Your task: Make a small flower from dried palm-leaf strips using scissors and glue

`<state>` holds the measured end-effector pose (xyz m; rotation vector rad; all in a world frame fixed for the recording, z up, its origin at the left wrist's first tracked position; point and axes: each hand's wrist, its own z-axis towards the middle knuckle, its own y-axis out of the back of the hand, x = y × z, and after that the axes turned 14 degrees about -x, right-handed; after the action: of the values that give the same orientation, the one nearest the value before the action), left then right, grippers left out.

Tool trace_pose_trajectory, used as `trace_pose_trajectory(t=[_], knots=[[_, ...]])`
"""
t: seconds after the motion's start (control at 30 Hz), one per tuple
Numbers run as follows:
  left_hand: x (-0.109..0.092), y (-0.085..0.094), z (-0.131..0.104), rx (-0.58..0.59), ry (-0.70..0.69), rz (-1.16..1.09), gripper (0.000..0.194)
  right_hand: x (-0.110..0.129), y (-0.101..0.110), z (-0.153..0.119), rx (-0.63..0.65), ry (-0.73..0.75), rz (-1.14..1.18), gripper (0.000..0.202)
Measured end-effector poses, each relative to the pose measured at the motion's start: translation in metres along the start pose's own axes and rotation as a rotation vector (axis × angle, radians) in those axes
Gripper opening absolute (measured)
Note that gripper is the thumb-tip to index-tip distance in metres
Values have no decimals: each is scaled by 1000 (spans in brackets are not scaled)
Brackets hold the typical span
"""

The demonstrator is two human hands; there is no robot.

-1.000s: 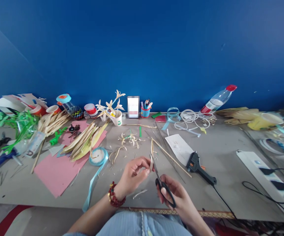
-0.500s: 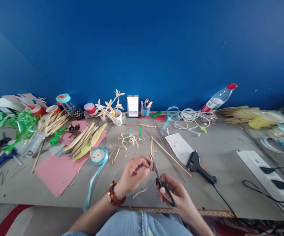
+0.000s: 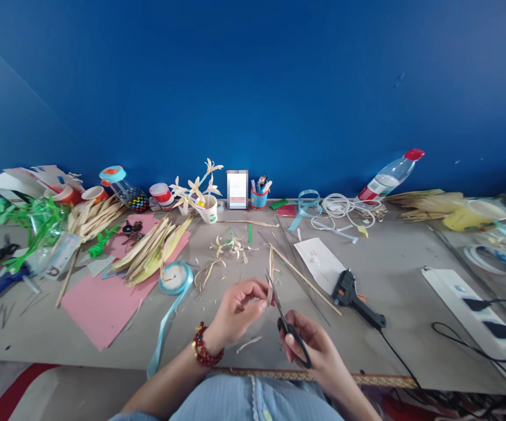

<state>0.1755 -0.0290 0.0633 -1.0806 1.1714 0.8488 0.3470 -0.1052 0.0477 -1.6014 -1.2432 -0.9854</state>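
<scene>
A smooth blue wall (image 3: 253, 88) fills the upper half of the frame, above a flat grey table (image 3: 393, 251). Near the upper middle, a white cup (image 3: 210, 213) with a green mark holds pale flowers (image 3: 194, 188) with thin, pointed petals. Right of it, past a bright screen (image 3: 237, 190), a red-and-blue pot (image 3: 259, 202) is packed with pens (image 3: 262, 185). Further left stand a red-and-white tub (image 3: 160, 196) and a blue-lidded jar (image 3: 137, 200) with a zigzag pattern; I cannot tell what either contains. At upper right a clear plastic bottle (image 3: 388, 177) with a red cap leans, and a yellow cup (image 3: 470, 216) lies tipped.

At lower centre, the left hand (image 3: 239, 313) pinches a narrow, dry, fibrous strip (image 3: 271, 263) between closed thumb and fingers. The right hand (image 3: 312, 339) curls its fingers around the black handles of the scissors (image 3: 283, 321), the slim metal blades beside the strip; whether they touch it is unclear.

At centre left, ribbed husks (image 3: 156, 251) lie on flat pink paper (image 3: 99, 310), near a roll of shiny blue ribbon (image 3: 187, 279). At centre right, a black glue gun (image 3: 360, 304) touches a creased white sheet (image 3: 316, 257).
</scene>
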Motion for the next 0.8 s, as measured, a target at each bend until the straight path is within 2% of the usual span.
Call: trace_pose_trajectory(t=[0.33, 0.8], knots=[[3, 0, 0, 11, 36, -8, 14, -9, 3, -1, -12, -17, 10, 50], [2, 3, 0, 45, 101, -27, 19, -10, 7, -4, -19, -37, -22, 52]])
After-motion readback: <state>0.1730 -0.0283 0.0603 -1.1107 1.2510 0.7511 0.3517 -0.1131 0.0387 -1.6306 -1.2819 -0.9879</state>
